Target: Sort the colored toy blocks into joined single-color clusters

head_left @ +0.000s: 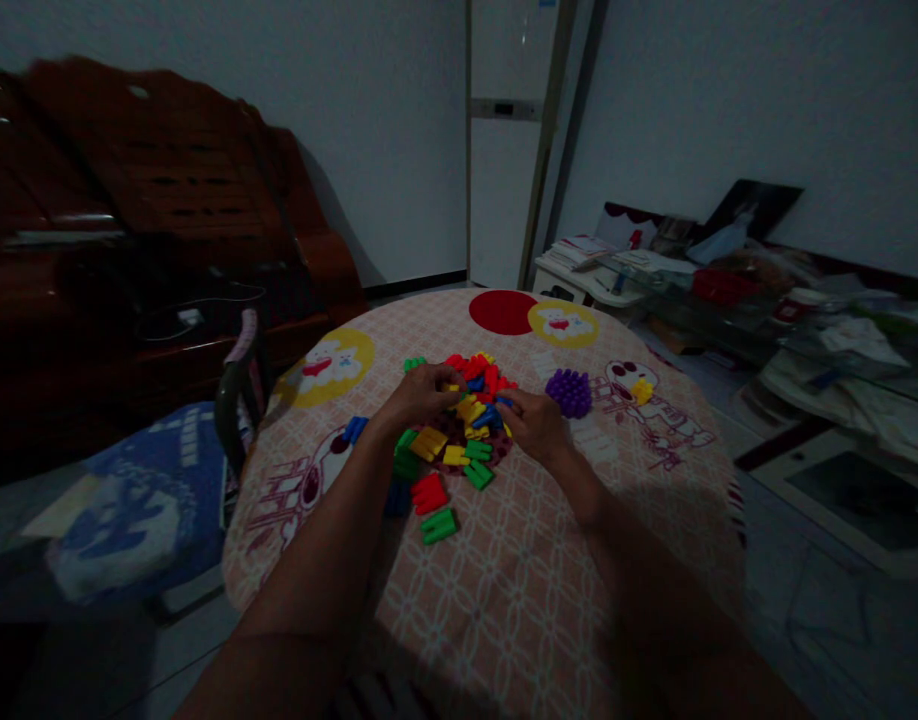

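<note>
A loose pile of plastic building blocks in red, yellow, green and blue lies mid-table. My left hand [423, 394] is at the pile's left side, fingers curled and pinched together; a bit of yellow shows by the fingertips, but I cannot make out what they hold. On the right side, my right hand [535, 422] pinches a small blue block [505, 401]. Between the hands are yellow blocks [470, 410] and red blocks [491, 376]. Closer to me lie a red block [429, 494] and a green block [439, 526].
A purple cluster of knobbly blocks [569, 393] sits right of my right hand, with a yellow block [642, 391] beyond it. A blue block [355, 429] lies to the left. A chair [136, 500] stands left of the round table [504, 590]; a cluttered glass-topped stand [699, 310] is at right.
</note>
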Action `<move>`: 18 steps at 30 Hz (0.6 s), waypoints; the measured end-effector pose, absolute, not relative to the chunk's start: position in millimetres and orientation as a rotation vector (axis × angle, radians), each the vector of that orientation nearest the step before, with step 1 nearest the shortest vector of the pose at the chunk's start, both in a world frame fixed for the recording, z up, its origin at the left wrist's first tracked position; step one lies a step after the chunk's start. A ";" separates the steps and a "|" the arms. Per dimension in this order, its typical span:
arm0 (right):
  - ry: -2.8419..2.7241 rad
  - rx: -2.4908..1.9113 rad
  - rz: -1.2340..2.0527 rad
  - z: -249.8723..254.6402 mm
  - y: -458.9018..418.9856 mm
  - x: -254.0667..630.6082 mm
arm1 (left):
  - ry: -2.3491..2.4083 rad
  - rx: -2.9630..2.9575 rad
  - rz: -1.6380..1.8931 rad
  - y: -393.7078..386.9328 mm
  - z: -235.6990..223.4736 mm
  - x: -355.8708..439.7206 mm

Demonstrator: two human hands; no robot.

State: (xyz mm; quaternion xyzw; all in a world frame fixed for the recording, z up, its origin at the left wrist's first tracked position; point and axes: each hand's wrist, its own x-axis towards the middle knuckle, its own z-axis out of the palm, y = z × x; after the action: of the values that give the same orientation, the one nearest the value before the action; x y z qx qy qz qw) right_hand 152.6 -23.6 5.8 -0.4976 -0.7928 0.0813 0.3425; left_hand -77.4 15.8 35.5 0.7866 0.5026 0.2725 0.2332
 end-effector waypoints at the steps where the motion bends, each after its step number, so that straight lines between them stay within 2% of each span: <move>1: -2.064 -1.308 0.215 5.3 -23.7 152.4 | 1.413 2.178 0.712 16.1 34.8 -80.1; 11: -2.113 -1.377 0.282 6.2 -23.6 152.4 | 1.344 2.298 0.437 9.2 27.8 -62.9; 18: -2.086 -1.301 0.369 7.5 -22.8 153.6 | 1.262 2.289 0.616 5.2 33.2 -51.0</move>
State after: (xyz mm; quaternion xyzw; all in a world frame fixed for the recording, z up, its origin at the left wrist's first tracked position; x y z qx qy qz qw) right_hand 153.6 -22.8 7.5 -0.4953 -0.7945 0.1406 0.3220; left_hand -51.0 5.2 33.2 0.8303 0.4577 0.2234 0.2260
